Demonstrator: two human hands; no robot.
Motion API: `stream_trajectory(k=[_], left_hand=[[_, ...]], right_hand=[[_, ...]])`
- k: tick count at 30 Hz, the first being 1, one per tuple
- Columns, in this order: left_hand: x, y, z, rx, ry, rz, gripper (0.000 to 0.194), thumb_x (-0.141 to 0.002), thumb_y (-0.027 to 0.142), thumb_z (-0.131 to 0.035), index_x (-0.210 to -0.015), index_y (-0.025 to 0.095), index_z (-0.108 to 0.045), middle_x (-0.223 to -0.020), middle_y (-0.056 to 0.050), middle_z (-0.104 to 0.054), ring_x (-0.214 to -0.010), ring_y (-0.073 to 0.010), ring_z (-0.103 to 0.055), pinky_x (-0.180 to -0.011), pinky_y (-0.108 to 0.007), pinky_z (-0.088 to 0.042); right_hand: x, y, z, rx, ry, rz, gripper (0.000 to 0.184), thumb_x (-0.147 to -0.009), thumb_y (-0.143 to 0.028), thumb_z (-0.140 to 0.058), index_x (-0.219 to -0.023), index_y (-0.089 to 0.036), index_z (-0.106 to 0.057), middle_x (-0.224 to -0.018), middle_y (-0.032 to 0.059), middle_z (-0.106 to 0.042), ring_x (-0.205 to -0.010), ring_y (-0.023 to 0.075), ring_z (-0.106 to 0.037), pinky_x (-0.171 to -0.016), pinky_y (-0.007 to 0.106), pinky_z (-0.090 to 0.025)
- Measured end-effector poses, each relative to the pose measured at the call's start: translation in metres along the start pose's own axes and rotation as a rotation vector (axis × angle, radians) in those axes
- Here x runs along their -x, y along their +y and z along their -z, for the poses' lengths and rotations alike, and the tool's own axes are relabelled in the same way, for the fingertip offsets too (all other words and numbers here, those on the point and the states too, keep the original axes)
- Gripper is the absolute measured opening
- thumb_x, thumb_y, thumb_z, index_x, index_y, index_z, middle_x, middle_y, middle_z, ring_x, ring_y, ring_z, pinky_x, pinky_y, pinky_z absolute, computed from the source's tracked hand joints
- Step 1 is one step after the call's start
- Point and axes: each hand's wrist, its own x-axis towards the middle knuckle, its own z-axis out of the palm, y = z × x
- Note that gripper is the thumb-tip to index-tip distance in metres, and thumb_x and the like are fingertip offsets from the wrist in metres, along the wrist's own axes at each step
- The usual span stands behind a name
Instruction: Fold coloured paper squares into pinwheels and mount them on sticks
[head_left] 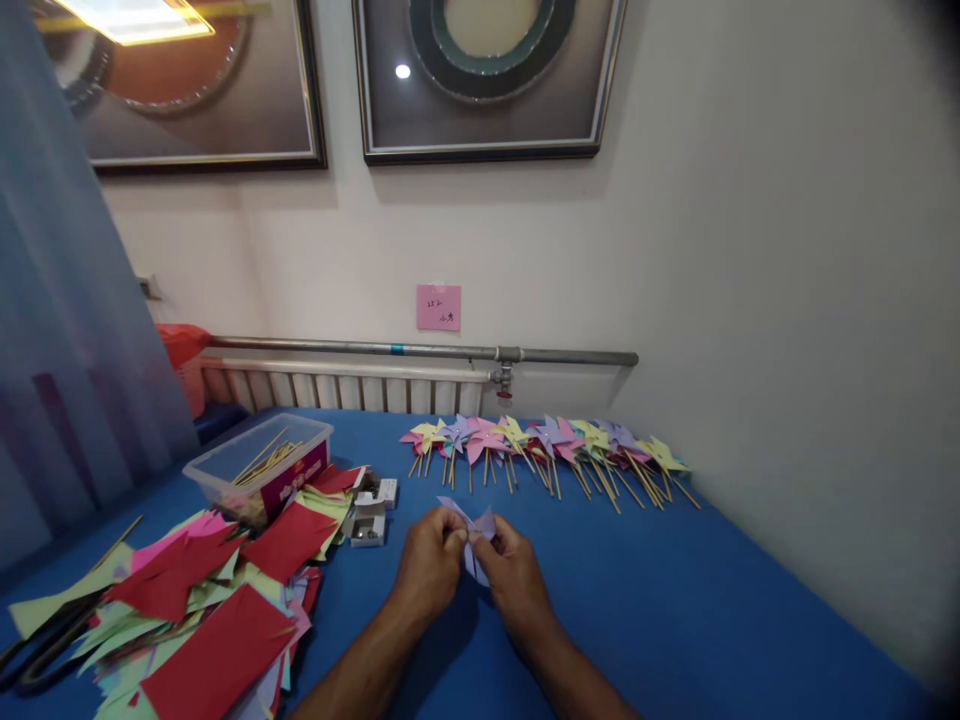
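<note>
Both hands meet over the blue table (675, 600) and pinch a lavender paper pinwheel piece (474, 524) between them. My left hand (429, 562) grips its left side with closed fingers. On the right side, my right hand (514, 572) holds it with fingers pressed together. The paper's folded points stick up above the fingertips.
A row of finished paper pinwheels on sticks (547, 450) lies at the back. A heap of red, green and pink paper squares (217, 590) covers the left. A clear box of wooden sticks (262, 465) and small white boxes (371, 510) stand nearby. Scissors (45, 645) lie far left.
</note>
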Motion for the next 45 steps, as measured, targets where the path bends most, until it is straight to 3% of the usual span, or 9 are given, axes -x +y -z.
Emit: stream_trajectory(k=[4,13,15,18,24,28,37,41,45], left_hand=[[-0.001,-0.003,-0.001,0.023,0.029,-0.019,0.015,-0.084,0.013,-0.055,-0.071,0.02,-0.058,-0.067,0.002,-0.06,-0.066,-0.0155,-0.054,-0.065,-0.026,-0.037],[0.001,-0.005,-0.001,0.137,0.069,-0.053,0.009,-0.082,0.022,-0.057,-0.076,0.02,-0.063,-0.066,0.003,-0.061,-0.063,-0.0143,-0.054,-0.063,-0.025,-0.038],[-0.002,-0.005,-0.001,0.26,0.114,-0.009,0.009,-0.08,0.027,-0.062,-0.084,0.019,-0.066,-0.074,0.0,-0.067,-0.07,-0.0158,-0.06,-0.067,-0.026,-0.043],[-0.007,-0.005,0.002,0.475,0.175,0.137,0.029,-0.072,0.033,-0.072,-0.097,0.017,-0.069,-0.079,-0.003,-0.072,-0.071,-0.017,-0.065,-0.067,-0.026,-0.047],[-0.01,-0.005,0.008,0.632,-0.073,0.293,0.029,-0.055,0.036,-0.082,-0.064,0.015,-0.065,-0.056,0.0,-0.061,-0.052,-0.0109,-0.052,-0.054,-0.024,-0.038],[-0.012,-0.009,0.005,0.616,-0.041,0.292,0.03,-0.046,0.032,-0.083,-0.054,0.017,-0.059,-0.049,0.003,-0.056,-0.046,-0.0081,-0.045,-0.05,-0.023,-0.032],[-0.018,-0.029,-0.004,0.567,-0.054,0.291,0.03,-0.046,0.032,-0.088,-0.061,0.014,-0.069,-0.055,-0.001,-0.064,-0.048,-0.0114,-0.053,-0.052,-0.024,-0.039],[-0.016,-0.028,-0.005,0.617,-0.065,0.278,0.027,-0.049,0.032,-0.087,-0.062,0.013,-0.072,-0.055,-0.001,-0.066,-0.048,-0.012,-0.055,-0.054,-0.025,-0.042],[-0.009,-0.014,0.004,0.654,-0.101,0.299,0.025,-0.051,0.028,-0.084,-0.07,0.013,-0.076,-0.063,-0.004,-0.072,-0.054,-0.0142,-0.061,-0.057,-0.025,-0.047]], right_hand=[[-0.004,0.005,0.001,0.009,0.007,0.0,0.033,-0.076,-0.052,-0.073,-0.08,-0.02,-0.067,-0.064,-0.0031,-0.058,-0.059,0.0149,-0.049,-0.055,0.026,-0.039],[-0.018,0.029,0.0,-0.249,0.038,-0.098,0.047,-0.062,-0.053,-0.087,-0.09,-0.018,-0.075,-0.075,0.0024,-0.072,-0.066,0.0187,-0.061,-0.062,0.028,-0.047],[-0.015,0.024,0.001,-0.278,0.037,-0.108,0.047,-0.061,-0.053,-0.089,-0.091,-0.018,-0.075,-0.075,0.0029,-0.073,-0.067,0.0201,-0.063,-0.064,0.029,-0.049],[-0.009,0.011,0.001,-0.298,-0.001,-0.114,0.046,-0.064,-0.051,-0.089,-0.095,-0.019,-0.075,-0.079,0.0038,-0.075,-0.071,0.0222,-0.067,-0.069,0.032,-0.052],[-0.005,0.001,0.0,-0.306,-0.044,-0.109,0.045,-0.063,-0.051,-0.091,-0.088,-0.019,-0.072,-0.073,0.0018,-0.073,-0.066,0.0191,-0.063,-0.066,0.03,-0.049],[-0.008,0.012,0.0,-0.224,-0.018,-0.114,0.048,-0.063,-0.055,-0.089,-0.087,-0.018,-0.073,-0.065,-0.0003,-0.069,-0.056,0.0159,-0.056,-0.056,0.026,-0.041],[-0.013,0.025,-0.002,-0.243,-0.011,-0.102,0.048,-0.06,-0.051,-0.091,-0.09,-0.017,-0.077,-0.07,0.0024,-0.074,-0.06,0.0175,-0.061,-0.058,0.027,-0.044],[-0.006,0.013,-0.002,-0.263,-0.027,-0.145,0.046,-0.062,-0.048,-0.091,-0.093,-0.016,-0.077,-0.072,0.0028,-0.076,-0.061,0.0177,-0.063,-0.059,0.027,-0.045],[0.003,-0.004,-0.004,-0.385,-0.066,-0.196,0.043,-0.064,-0.04,-0.091,-0.097,-0.017,-0.077,-0.085,0.0043,-0.08,-0.073,0.0191,-0.07,-0.074,0.03,-0.052]])
